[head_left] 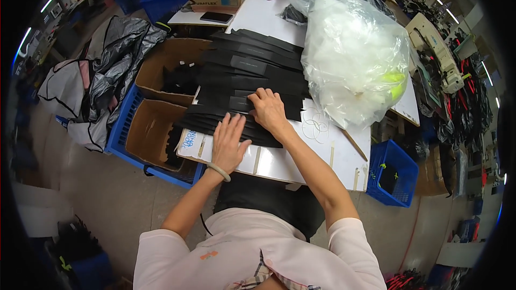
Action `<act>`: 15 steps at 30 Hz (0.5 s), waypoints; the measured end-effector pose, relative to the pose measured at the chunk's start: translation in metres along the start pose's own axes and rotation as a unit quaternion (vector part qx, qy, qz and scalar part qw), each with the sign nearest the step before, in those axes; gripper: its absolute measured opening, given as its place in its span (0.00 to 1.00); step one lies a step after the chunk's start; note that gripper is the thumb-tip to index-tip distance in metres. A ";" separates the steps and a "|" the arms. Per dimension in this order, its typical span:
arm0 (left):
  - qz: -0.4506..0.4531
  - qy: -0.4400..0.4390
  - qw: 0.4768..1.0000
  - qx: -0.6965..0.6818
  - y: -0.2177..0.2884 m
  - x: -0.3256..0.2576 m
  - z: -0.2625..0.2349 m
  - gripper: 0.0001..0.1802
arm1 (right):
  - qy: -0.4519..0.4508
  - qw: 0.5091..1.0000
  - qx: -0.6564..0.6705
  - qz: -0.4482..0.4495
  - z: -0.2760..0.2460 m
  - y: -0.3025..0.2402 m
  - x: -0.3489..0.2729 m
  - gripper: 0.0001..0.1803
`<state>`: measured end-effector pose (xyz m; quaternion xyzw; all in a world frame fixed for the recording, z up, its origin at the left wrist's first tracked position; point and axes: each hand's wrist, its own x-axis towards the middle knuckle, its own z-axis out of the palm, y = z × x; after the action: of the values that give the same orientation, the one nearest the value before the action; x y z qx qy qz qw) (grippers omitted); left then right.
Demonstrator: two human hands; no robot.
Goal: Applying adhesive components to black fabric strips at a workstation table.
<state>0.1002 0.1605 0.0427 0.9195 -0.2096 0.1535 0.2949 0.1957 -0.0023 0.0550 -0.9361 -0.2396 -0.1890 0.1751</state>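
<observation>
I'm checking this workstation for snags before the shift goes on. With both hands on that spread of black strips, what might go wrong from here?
1. The black strips overhang the white table's left edge above the open cardboard boxes; a push from the left hand might slide some off.
2. The bulging clear plastic bag crowds the strips beside the right hand; it may sag onto them or get nudged toward the far table edge.

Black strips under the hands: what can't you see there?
- Head view: the left hand and right hand lie flat, hiding the black strips beneath.
- The big plastic bag covers the pile's right end.
- The cardboard box holds dark things, too shadowed to tell.
</observation>
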 end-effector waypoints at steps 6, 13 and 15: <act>0.026 -0.030 0.998 0.043 -0.006 -0.015 0.001 0.36 | 0.068 0.998 -0.005 0.017 0.001 -0.011 0.007 0.16; 0.041 0.014 0.998 0.056 -0.008 -0.017 0.007 0.32 | -0.139 0.978 0.137 0.069 -0.009 -0.023 -0.006 0.17; 0.032 0.046 0.998 0.020 -0.008 -0.019 0.008 0.30 | -0.176 0.969 0.149 0.086 -0.013 -0.020 -0.005 0.19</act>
<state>0.0884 0.1674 0.0251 0.9100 -0.2218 0.2092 0.2809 0.1781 0.0069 0.0691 -0.9351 -0.2108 0.0319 0.2831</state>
